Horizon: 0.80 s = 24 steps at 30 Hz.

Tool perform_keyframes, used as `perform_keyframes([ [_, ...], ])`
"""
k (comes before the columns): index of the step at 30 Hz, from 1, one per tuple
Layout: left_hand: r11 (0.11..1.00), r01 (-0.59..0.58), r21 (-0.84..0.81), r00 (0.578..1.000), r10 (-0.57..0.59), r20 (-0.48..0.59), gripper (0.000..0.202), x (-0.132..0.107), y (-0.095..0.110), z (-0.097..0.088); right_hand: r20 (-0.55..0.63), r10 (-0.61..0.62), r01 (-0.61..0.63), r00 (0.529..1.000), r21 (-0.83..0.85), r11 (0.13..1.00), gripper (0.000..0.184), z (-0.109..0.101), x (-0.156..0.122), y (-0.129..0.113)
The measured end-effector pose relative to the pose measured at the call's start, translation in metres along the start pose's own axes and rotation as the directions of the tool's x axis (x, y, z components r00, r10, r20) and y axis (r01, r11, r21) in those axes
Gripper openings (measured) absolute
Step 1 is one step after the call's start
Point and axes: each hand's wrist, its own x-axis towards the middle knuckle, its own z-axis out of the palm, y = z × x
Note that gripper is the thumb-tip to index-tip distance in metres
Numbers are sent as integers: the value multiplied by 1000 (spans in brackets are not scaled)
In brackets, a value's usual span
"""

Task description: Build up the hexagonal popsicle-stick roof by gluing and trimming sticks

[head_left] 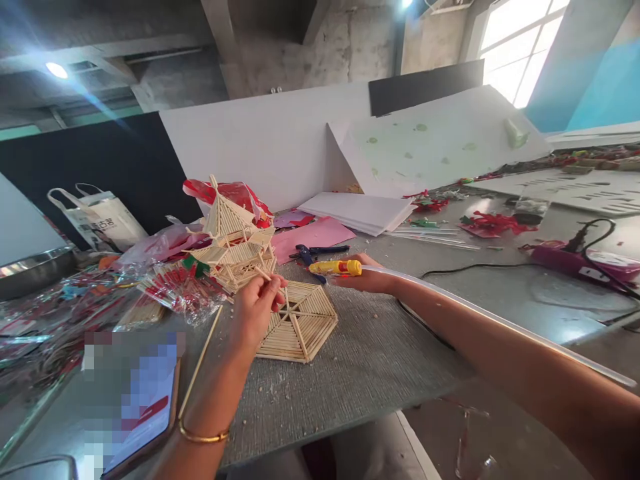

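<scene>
My left hand [257, 308] is pinched on a short wooden stick [264, 274], held over a flat hexagonal panel of glued sticks [300, 327] on the grey table [360, 373]. Just behind it stands a small pagoda-like model of wooden sticks [233, 243]. My right hand [367, 275] grips a yellow glue gun [334, 268] with its nozzle pointing left toward the model. A long clear glue stick runs back along my right forearm.
A phone [135, 400] lies at the front left beside a long loose stick [200, 363]. Packets of sticks and red wrappers [175, 287] sit left of the model. Pink paper [313, 237], pliers [315, 253], white boards [360, 210], a purple device with cable [580, 260] lie behind.
</scene>
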Motion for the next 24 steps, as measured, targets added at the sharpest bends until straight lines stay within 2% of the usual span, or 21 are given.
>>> perform_keyframes([
  [3, 965, -61, 254, 996, 76, -49, 30, -6, -12, 2, 14, -19, 19, 1000, 17, 1000, 34, 1, 0, 0],
  [5, 926, -118, 358, 988, 146, -54, 27, -12, -15, 3, 36, -26, 24, 999, 45, 999, 31, 1, 0, 1],
  [8, 907, -173, 384, 978, 205, -43, 25, -21, -12, 2, 73, -47, 42, 996, 65, 997, 29, 2, 1, 3],
  [10, 913, -187, 362, 966, 238, -102, 22, -23, -8, -1, 82, -56, 51, 995, 57, 997, 29, 3, 1, 4],
  [11, 925, -186, 332, 953, 252, -170, 22, -23, -5, -4, 82, -57, 53, 995, 47, 997, 30, 3, 2, 5],
  [13, 962, -188, 195, 899, 249, -360, 22, -19, -2, -12, 73, -49, 47, 996, 22, 999, 31, 4, 2, 6],
  [15, 977, -213, -29, 848, 170, -501, 20, -12, -1, -19, 68, -40, 39, 997, 5, 999, 31, 5, 2, 7],
  [16, 964, -220, -150, 844, 110, -526, 19, -9, -1, -21, 73, -39, 39, 997, 6, 999, 31, 5, 3, 7],
  [19, 901, -168, -401, 887, -40, -460, 18, -1, -4, -22, 99, -49, 45, 994, 43, 998, 32, 5, 2, 5],
  [21, 883, -107, -457, 912, -96, -398, 21, 1, -7, -19, 114, -50, 41, 992, 78, 996, 33, 3, 1, 1],
  [24, 856, -17, -517, 913, -198, -358, 26, 1, -10, -15, 127, -57, 44, 990, 107, 993, 34, 2, -1, -4],
])
